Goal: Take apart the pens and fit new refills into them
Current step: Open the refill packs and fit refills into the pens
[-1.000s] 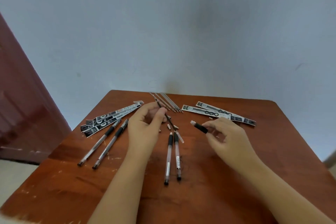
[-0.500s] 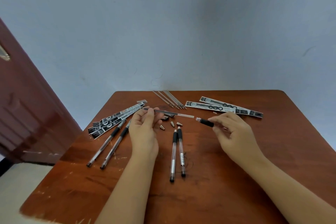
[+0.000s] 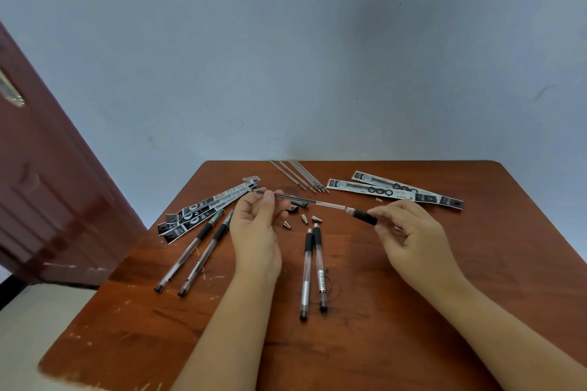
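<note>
Head view: the refill [image 3: 305,199], pinched in the left hand [image 3: 257,225], has been swung level above the table [image 3: 413,311] until its clear end meets the mouth of the pen barrel [image 3: 363,216] gripped by the right hand [image 3: 413,238], so insertion is judged imminent.

My room at home: scuffed reddish-brown wooden table [image 3: 476,263] against bare pale blue-grey painted wall [image 3: 317,57], dark red panelled wooden door [image 3: 47,200] beside me.
</note>
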Tool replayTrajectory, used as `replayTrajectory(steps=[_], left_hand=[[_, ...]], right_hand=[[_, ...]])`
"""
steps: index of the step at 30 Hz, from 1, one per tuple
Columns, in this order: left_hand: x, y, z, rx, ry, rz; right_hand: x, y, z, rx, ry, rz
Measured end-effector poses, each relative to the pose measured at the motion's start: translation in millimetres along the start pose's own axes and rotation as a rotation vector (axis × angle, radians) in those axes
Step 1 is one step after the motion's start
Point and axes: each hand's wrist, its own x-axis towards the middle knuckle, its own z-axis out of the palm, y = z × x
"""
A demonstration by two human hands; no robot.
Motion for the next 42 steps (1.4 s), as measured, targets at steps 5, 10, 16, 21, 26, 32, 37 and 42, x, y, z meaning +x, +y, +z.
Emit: replayTrajectory(steps=[5,10,16,21,26,32,37,42], left_hand=[[-2,0,1,0.037,-0.027,-0.018],[-5,-1,1,0.131,-0.127,-0.04],[-16,-7,6,0.183,-0.411,-0.228],[-19,-8,7,0.18,-0.468,-0.3],[-22,-7,8,0.176,-0.487,-0.261],[-17,2,7,-0.054,-0.305,-0.203],[1,26,-6,-0.363,-0.111,-0.094],[12,36,-15,-0.329,-0.008,-0.127]], right_hand=[[-1,0,0,0.009,0.004,0.007],[-2,2,2,-0.001,-0.008,-0.02],[-3,-1,1,0.069,-0.033,-0.021],[-2,-1,-1,0.102,0.01,0.032],[-3,-2,1,0.076,-0.025,-0.008],[-2,-5,0,0.186,-0.05,-0.03],[-3,-1,0,0.135,-0.042,0.018],[9,9,14,-0.062,-0.191,0.142]])
